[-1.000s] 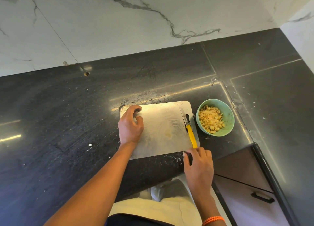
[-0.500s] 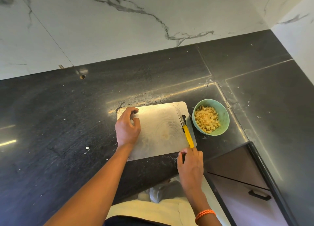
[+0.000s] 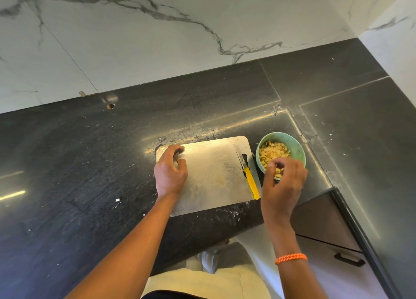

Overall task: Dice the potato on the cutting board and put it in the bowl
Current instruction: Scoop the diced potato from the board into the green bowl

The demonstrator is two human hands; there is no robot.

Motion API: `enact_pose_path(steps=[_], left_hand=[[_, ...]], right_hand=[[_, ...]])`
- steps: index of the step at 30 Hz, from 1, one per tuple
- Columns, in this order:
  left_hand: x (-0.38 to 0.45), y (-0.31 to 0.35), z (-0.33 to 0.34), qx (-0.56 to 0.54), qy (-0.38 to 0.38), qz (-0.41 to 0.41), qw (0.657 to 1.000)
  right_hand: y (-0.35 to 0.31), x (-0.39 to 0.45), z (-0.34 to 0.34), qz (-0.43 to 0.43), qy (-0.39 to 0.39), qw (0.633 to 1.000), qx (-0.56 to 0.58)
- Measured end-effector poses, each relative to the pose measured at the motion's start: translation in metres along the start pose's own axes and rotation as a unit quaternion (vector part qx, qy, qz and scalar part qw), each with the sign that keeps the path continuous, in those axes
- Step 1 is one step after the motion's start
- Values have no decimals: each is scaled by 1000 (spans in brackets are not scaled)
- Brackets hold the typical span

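Diced potato (image 3: 273,154) is sitting heaped in a green bowl (image 3: 298,151) just off the right edge of the steel cutting board (image 3: 213,170), with no whole pieces showing on the board, only a pale wet smear near its middle, so the job is looking all but finished. The cubes are appearing small, light and damp, likely slippery with starch and easily crushed, so any stragglers would be best gathered in a loose fingertip pinch or swept along with the flat of the blade instead of squeezed. The right hand (image 3: 282,186) is hovering over the bowl's near rim with fingers curled and thumb meeting fingertips; it may be pinching a last scrap, though that cannot be told from this angle. The left hand (image 3: 171,172) is resting on the board's far-left corner, fingers bent over the edge and gripping it as if steadying the sheet. A yellow-handled knife (image 3: 247,175) is lying along the board's right edge, blade pointing to the far side, beside the bowl. Board and bowl are both standing near the front edge of the dark stone counter (image 3: 67,175), which is speckled with white crumbs.
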State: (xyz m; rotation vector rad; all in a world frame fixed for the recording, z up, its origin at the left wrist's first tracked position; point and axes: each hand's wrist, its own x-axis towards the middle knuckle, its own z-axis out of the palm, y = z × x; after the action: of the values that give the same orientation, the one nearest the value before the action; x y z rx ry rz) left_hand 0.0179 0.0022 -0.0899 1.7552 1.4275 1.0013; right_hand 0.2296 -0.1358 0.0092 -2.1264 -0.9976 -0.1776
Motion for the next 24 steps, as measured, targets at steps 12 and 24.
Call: enact_pose_path(steps=[12,24], left_hand=[[1,0,1,-2,1,-9,1000],[2,1,2,4,2,-8,1000]], right_hand=[[24,45,11,126,-94,987,35],[20,64,-1,439,-114,650,610]])
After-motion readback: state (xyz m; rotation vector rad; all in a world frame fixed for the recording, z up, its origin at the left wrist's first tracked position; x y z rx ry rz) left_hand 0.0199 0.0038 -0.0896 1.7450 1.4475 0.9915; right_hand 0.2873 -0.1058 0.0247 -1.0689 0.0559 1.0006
